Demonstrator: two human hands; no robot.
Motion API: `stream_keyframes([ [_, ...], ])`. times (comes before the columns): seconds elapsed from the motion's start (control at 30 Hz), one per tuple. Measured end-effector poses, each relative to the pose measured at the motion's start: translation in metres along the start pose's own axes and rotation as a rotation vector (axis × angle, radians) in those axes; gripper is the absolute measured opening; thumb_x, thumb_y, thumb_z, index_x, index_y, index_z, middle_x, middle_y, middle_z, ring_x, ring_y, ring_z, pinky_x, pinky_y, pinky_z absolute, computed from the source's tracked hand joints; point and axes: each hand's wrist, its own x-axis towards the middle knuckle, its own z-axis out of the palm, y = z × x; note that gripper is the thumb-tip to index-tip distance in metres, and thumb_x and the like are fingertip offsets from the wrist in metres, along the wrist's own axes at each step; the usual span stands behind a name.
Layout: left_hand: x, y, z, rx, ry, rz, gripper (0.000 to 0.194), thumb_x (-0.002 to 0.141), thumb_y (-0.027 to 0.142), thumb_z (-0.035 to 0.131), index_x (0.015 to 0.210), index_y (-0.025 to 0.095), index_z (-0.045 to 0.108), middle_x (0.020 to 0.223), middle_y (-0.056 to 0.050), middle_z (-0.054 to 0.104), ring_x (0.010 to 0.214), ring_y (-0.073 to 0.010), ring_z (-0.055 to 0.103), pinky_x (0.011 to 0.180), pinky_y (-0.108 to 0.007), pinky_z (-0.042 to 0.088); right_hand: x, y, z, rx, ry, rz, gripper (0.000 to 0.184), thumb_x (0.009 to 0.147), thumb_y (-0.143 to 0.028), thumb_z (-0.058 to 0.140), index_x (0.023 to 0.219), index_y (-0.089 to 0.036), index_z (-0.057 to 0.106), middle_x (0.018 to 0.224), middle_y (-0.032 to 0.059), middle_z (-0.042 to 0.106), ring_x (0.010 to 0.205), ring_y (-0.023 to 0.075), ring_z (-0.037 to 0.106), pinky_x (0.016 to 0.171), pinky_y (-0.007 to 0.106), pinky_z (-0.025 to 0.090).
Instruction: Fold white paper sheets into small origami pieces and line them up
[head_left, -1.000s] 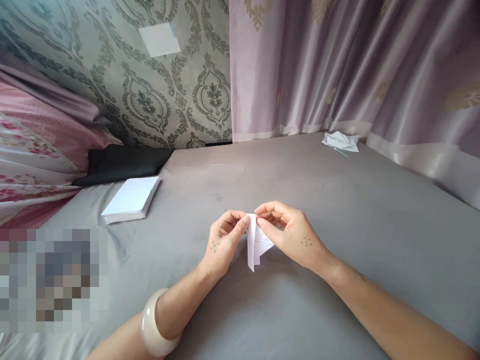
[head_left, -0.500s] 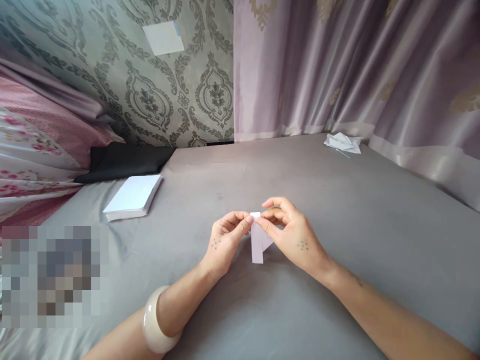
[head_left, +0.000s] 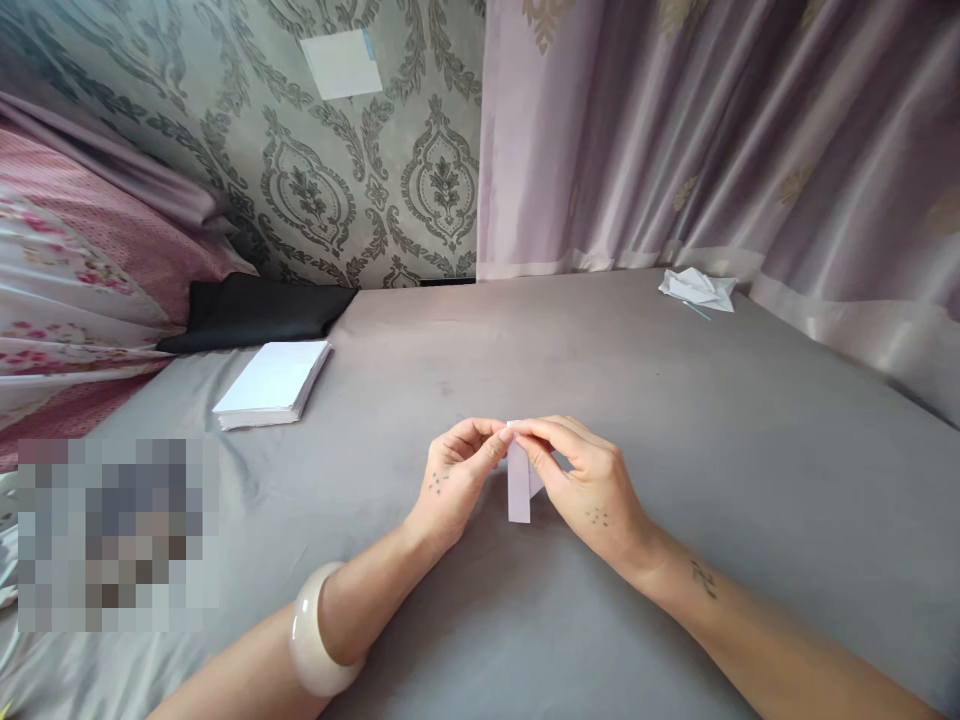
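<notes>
A narrow folded strip of white paper hangs between my hands, its top end pinched and its lower end dangling. My left hand grips the top edge from the left with thumb and fingertips. From the right, my right hand closes thumb and index finger over the same top end. Behind the strip, a slanted paper flap shows at its right side, partly covered by my right hand. The fingers hide most of the fold at the top.
On the grey sheet, a stack of white paper lies left, before a black cloth. Folded white papers and a thin bluish stick lie far right, near the curtain. A blurred patch covers the lower left.
My right index finger, raised before, has come down onto the strip's top end, which now shows less between the fingers. The view has shifted slightly.
</notes>
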Motion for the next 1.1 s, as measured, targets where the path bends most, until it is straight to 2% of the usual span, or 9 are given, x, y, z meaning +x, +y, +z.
stream_keyframes([
  [0.3,0.0001,-0.0017,0.0002,0.009,0.006,0.022,0.015,0.076,0.032,0.073,0.078,0.017,0.07,0.077,0.0,0.067,0.069,-0.0098,0.056,0.068,-0.022,0.045,0.0038,-0.0069,-0.001,0.202,-0.011,0.27,0.013,0.088,-0.028,0.057,0.089,-0.024,0.07,0.092,0.0021,0.069,0.081,0.0153,0.064,0.073,0.027,0.053],
  [0.5,-0.0003,-0.0009,0.0011,0.007,-0.001,0.044,0.015,0.075,0.031,0.074,0.079,0.017,0.069,0.077,0.0,0.067,0.069,-0.0098,0.057,0.068,-0.022,0.046,0.006,-0.0086,-0.0021,0.319,-0.015,0.402,0.012,0.082,-0.032,0.064,0.086,-0.023,0.071,0.095,0.0029,0.067,0.074,0.0137,0.064,0.062,0.024,0.054],
  [0.6,-0.0008,0.0008,0.0022,0.023,0.009,0.043,0.017,0.074,0.032,0.074,0.078,0.016,0.069,0.075,-0.001,0.066,0.069,-0.0105,0.057,0.068,-0.023,0.046,0.0068,-0.0079,-0.0024,0.327,-0.021,0.423,0.012,0.081,-0.032,0.065,0.084,-0.022,0.071,0.092,0.0033,0.068,0.079,0.0156,0.065,0.064,0.025,0.054],
  [0.77,-0.0001,0.0029,0.0025,0.011,0.026,0.042,0.02,0.072,0.032,0.076,0.075,0.016,0.064,0.071,0.001,0.063,0.066,-0.0093,0.054,0.066,-0.023,0.045,0.0064,-0.0064,-0.0038,0.325,-0.046,0.372,0.013,0.083,-0.031,0.062,0.085,-0.024,0.073,0.092,0.0028,0.07,0.084,0.0168,0.065,0.069,0.026,0.054],
  [0.87,0.0009,0.0018,0.002,-0.015,0.031,0.048,0.022,0.07,0.029,0.078,0.075,0.017,0.061,0.071,0.002,0.062,0.066,-0.0087,0.054,0.066,-0.022,0.045,0.0065,-0.0055,-0.0056,0.312,-0.077,0.37,0.014,0.084,-0.03,0.061,0.084,-0.025,0.073,0.089,0.0016,0.07,0.08,0.0159,0.065,0.069,0.026,0.053],
  [0.97,0.0017,-0.0015,0.0004,-0.017,0.004,0.052,0.021,0.072,0.028,0.077,0.086,0.019,0.064,0.074,0.001,0.063,0.07,-0.0104,0.056,0.069,-0.023,0.046,0.0076,-0.0038,-0.0072,0.278,-0.116,0.391,0.014,0.084,-0.03,0.06,0.082,-0.024,0.073,0.084,0.0004,0.069,0.074,0.0142,0.064,0.068,0.025,0.052],
  [1.03,0.0018,-0.0035,-0.0014,0.057,-0.022,0.079,0.019,0.075,0.03,0.073,0.09,0.02,0.068,0.078,-0.001,0.064,0.076,-0.0128,0.057,0.073,-0.026,0.046,0.0084,-0.0023,-0.0075,0.262,-0.141,0.426,0.015,0.084,-0.031,0.059,0.082,-0.023,0.072,0.084,0.0006,0.069,0.071,0.014,0.063,0.066,0.026,0.051],
  [1.1,0.0016,-0.0043,-0.003,0.191,-0.03,0.151,0.014,0.078,0.031,0.071,0.085,0.019,0.071,0.082,-0.003,0.065,0.079,-0.0146,0.057,0.075,-0.027,0.046,0.009,-0.0012,-0.0073,0.256,-0.155,0.471,0.016,0.083,-0.033,0.059,0.083,-0.021,0.071,0.083,0.0014,0.07,0.071,0.0147,0.063,0.064,0.026,0.051],
])
